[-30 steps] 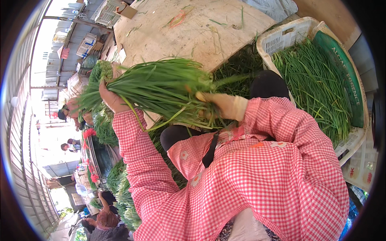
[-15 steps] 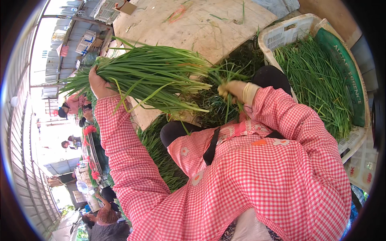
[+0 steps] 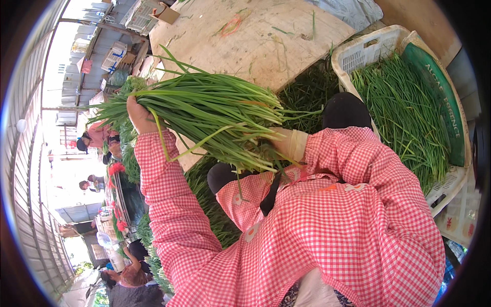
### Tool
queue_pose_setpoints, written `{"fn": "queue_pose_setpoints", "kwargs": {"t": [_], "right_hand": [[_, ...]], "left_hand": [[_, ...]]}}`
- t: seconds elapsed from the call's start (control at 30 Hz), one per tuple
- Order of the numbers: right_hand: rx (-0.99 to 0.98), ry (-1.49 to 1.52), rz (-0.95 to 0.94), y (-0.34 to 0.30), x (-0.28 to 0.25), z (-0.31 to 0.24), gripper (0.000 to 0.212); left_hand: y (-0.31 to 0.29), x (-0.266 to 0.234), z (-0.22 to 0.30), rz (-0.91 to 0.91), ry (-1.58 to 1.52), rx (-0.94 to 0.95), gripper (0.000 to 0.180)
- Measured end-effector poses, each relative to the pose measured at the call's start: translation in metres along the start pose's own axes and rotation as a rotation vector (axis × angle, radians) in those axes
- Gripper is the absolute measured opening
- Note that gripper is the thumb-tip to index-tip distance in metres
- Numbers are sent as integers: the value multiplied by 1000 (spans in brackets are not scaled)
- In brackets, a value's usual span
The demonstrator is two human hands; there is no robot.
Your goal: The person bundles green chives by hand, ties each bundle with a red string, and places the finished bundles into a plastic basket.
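A big bunch of green chives point(image 3: 220, 105) lies across the view above my lap, its leafy ends to the left and pale stem ends to the right. My left hand point(image 3: 141, 117) is wrapped round the leafy part. A yellowish blade point(image 3: 204, 145) hangs loose from the bunch. At the stem ends, my right hand point(image 3: 284, 142) reaches in among the stems from below. Its fingers are hidden there, so their grip does not show.
A pale board point(image 3: 245, 46) lies ahead, with a red band point(image 3: 231, 24) on it. At right stands a white plastic crate point(image 3: 353, 61) full of chives. Dark loose greens point(image 3: 312, 94) lie beside my right knee. Other people point(image 3: 130, 273) sit far left.
My right hand has moved left and down from the loose greens to the stem ends of the bunch. The bunch and my left hand have shifted slightly right and down.
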State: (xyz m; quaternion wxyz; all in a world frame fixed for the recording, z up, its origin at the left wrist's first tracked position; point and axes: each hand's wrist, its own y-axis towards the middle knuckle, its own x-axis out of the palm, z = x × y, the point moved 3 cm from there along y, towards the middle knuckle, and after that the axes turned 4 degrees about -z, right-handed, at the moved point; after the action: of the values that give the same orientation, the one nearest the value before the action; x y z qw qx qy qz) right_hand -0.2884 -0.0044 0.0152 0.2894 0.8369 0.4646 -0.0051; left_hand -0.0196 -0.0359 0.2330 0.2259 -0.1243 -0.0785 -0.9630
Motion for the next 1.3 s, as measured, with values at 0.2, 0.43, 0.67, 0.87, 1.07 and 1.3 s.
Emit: {"fn": "queue_pose_setpoints", "kwargs": {"t": [0.2, 0.43, 0.67, 0.87, 1.07, 1.3], "right_hand": [[484, 1588, 176, -2, -17, -31, 28], [631, 1528, 263, -33, -40, -69, 26], [575, 1420, 262, -110, -81, -81, 19], [-136, 42, -7, 4, -73, -110, 16], [35, -427, 125, 42, -29, -65, 37], [500, -764, -973, -79, 18, 46, 26]], "left_hand": [[10, -7, -11, -52, -160, -132, 36], [26, -29, -36, 45, -55, -113, 34], [8, 0, -25, 197, -165, 52, 23], [10, -14, -44, 436, -90, 78, 22], [-1, 25, -37, 361, -206, 61, 23], [10, -45, -12, 311, 97, 310, 25]]}}
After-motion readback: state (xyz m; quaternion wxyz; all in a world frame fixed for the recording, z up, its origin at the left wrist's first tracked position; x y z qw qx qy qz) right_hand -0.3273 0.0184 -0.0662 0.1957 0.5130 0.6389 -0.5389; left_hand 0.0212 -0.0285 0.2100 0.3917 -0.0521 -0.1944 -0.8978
